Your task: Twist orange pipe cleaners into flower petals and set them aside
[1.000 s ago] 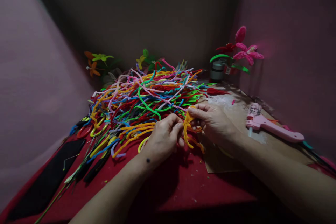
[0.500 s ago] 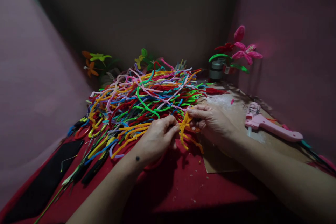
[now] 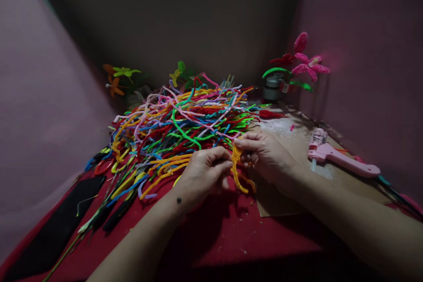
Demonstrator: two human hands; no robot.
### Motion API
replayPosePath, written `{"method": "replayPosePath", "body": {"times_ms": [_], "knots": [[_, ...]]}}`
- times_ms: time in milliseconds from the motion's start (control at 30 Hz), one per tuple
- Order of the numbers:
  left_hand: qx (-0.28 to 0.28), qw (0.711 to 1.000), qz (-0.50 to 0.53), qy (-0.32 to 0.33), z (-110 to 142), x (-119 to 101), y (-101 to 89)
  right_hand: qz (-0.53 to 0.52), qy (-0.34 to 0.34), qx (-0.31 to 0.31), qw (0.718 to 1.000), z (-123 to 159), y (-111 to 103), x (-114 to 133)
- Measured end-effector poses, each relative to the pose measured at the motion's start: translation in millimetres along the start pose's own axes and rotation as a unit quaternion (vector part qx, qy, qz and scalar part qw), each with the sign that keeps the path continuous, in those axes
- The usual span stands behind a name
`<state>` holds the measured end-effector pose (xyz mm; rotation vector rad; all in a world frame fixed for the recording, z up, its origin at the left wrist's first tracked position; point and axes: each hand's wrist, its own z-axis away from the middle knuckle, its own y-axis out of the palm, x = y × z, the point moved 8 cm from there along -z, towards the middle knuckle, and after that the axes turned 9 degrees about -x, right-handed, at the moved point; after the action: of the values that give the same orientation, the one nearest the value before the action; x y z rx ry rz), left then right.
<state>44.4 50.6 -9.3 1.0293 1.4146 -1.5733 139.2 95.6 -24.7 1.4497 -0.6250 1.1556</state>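
Observation:
My right hand [image 3: 262, 152] pinches a small bundle of orange pipe cleaners [image 3: 237, 156] between thumb and fingers. Bent ends of the bundle hang down below the fingertips, over the red cloth. From the other side my left hand [image 3: 206, 172] meets it, thumb and forefinger closed at the bundle's left edge; the bit between those fingertips is mostly hidden. Just beyond both hands lies a big tangled heap of many-coloured pipe cleaners [image 3: 188, 123]. Several loose orange pipe cleaners [image 3: 170, 161] stick out of the heap beside my left hand.
On the right, a pink glue gun [image 3: 343, 163] rests on a cardboard sheet [image 3: 280, 202]. Behind it stand a grey container [image 3: 272, 88] and a pink pipe-cleaner flower [image 3: 311, 66]. At left lie a black flat case [image 3: 59, 229], scissors handles [image 3: 122, 163] and thin stems [image 3: 95, 216].
My left hand has shifted slightly right, nearer my right fingertips. The orange bundle has turned, and its hanging strand now points down and right. The heap and tools stay put.

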Motion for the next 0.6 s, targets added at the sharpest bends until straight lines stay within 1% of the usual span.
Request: {"method": "replayPosePath", "body": {"times_ms": [33, 100, 200, 333, 400, 467, 533, 600], "knots": [[0.003, 1.000, -0.015, 0.012, 0.0, -1.1, -0.5, -0.003, 0.001, -0.007, 1.000, 0.2, -1.0, 1.0], [-0.009, 0.997, -0.060, 0.048, -0.7, -5.1, -4.7, 0.005, -0.006, -0.011, 1.000, 0.4, -2.0, 3.3], [-0.038, 0.986, -0.131, 0.097, -1.6, -11.2, -11.2, 0.013, -0.018, 0.009, 1.000, 0.7, 0.3, 4.0], [-0.052, 0.971, -0.191, 0.132, -1.5, -15.9, -14.9, -0.023, 0.000, 0.028, 0.999, 0.8, 3.8, 0.4], [-0.041, 0.976, -0.177, 0.121, -2.0, -16.0, -15.5, -0.018, -0.008, 0.019, 1.000, 0.8, 3.2, 2.1], [-0.036, 0.987, -0.137, 0.078, -3.3, -13.3, -17.5, 0.004, -0.024, -0.002, 1.000, 0.9, 0.7, 4.6], [-0.058, 0.994, -0.089, 0.035, -4.0, -11.1, -21.3, 0.023, -0.035, -0.020, 0.999, 1.6, -1.3, 5.3], [-0.076, 0.996, -0.051, 0.006, -3.6, -9.2, -21.3, 0.033, -0.047, -0.025, 0.998, 3.3, -1.0, 5.3]]}}
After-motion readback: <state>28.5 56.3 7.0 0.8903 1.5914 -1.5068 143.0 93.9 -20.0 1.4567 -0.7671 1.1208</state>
